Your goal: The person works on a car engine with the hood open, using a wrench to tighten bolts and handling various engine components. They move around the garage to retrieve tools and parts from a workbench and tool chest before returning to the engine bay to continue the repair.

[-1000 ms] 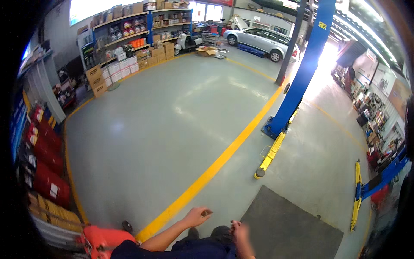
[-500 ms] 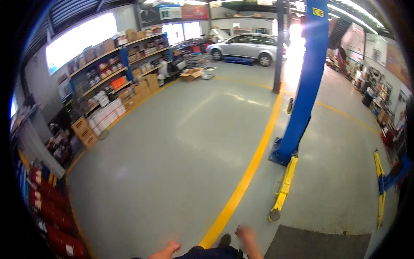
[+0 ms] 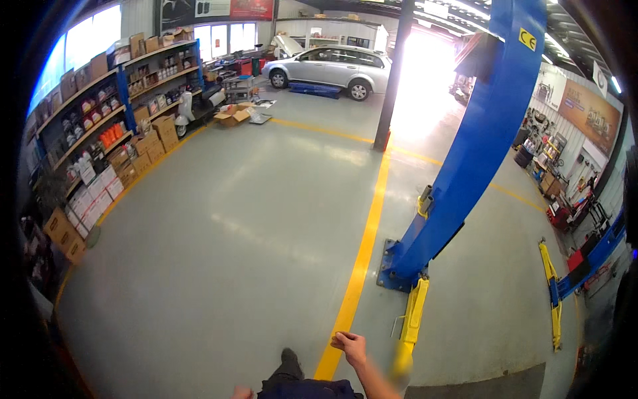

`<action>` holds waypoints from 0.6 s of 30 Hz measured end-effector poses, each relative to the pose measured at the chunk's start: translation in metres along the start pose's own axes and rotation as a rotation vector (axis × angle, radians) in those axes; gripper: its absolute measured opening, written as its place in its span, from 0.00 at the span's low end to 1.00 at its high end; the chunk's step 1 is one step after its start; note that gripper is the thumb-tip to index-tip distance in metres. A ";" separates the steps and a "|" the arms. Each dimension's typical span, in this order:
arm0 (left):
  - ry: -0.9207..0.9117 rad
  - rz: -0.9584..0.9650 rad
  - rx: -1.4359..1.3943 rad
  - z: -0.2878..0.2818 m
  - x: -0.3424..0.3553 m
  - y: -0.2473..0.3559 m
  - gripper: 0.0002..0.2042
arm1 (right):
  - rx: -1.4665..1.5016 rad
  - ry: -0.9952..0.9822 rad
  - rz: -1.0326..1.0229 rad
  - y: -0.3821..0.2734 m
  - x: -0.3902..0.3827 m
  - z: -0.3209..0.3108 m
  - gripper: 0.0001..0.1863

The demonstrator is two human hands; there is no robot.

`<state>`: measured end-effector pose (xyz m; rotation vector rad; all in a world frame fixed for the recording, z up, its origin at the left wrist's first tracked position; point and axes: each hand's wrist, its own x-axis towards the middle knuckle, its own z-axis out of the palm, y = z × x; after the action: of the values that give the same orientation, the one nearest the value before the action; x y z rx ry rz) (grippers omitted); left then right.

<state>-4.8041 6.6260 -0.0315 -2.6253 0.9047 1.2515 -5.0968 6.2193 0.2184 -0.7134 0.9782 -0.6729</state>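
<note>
My right hand (image 3: pixel 350 346) hangs in front of me over the yellow floor line (image 3: pixel 359 279), its fingers curled in with no object showing. My left hand (image 3: pixel 242 392) only just enters at the lower edge, and its fingers are hidden. Closest to my right hand is the yellow lift arm (image 3: pixel 413 312), low over the floor at the foot of a blue lift post (image 3: pixel 458 153); the two are apart. One dark shoe (image 3: pixel 290 362) of mine is on the grey floor, left of the line.
Along the left wall run loaded shelves (image 3: pixel 86 136) with cardboard boxes (image 3: pixel 63 233) below. A silver car (image 3: pixel 329 68), its hood raised, stands far ahead. To the right are another yellow lift arm (image 3: pixel 551 292) and a cluttered wall. A dark mat (image 3: pixel 485 384) lies near right.
I have moved forward, and the view has turned right. The post and lift arm are nearer. My right hand has swung forward and left; my left hand has dropped back toward the lower edge.
</note>
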 end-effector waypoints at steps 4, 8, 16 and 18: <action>0.226 0.192 -0.187 -0.168 0.183 0.167 0.15 | -0.009 0.219 -0.049 -0.084 0.075 0.053 0.15; 0.239 0.314 -0.527 -0.416 0.259 0.357 0.16 | 0.070 0.303 -0.045 -0.118 0.170 0.059 0.15; 0.205 0.539 -0.609 -0.574 0.364 0.537 0.16 | 0.165 0.259 -0.070 -0.184 0.415 0.052 0.14; 0.279 0.321 -0.243 -0.541 0.408 0.450 0.22 | 0.104 0.169 -0.005 -0.204 0.478 0.103 0.15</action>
<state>-4.4862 5.8884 0.0973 -2.9910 1.3433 1.1346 -4.8493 5.7518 0.1832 -0.5743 1.0882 -0.7924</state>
